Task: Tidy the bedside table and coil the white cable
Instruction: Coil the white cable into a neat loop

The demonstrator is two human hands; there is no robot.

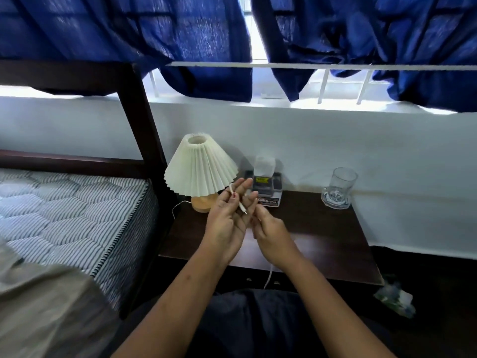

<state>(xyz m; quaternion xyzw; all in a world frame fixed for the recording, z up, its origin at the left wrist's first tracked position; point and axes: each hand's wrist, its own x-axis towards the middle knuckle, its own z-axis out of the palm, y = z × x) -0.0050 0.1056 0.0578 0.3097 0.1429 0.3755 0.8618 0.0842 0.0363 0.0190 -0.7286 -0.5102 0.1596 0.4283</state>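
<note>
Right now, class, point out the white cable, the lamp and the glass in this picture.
white cable (242, 207), head view, near its plug end.
lamp (200, 167), head view, on the pleated shade.
glass (340, 184), head view, on its clear side wall.

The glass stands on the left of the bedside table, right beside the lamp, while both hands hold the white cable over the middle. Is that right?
Not quite. The head view shows the glass at the right rear corner of the bedside table, apart from the lamp, with a tissue box between them. The left hand and right hand do hold the white cable over the middle.
</note>
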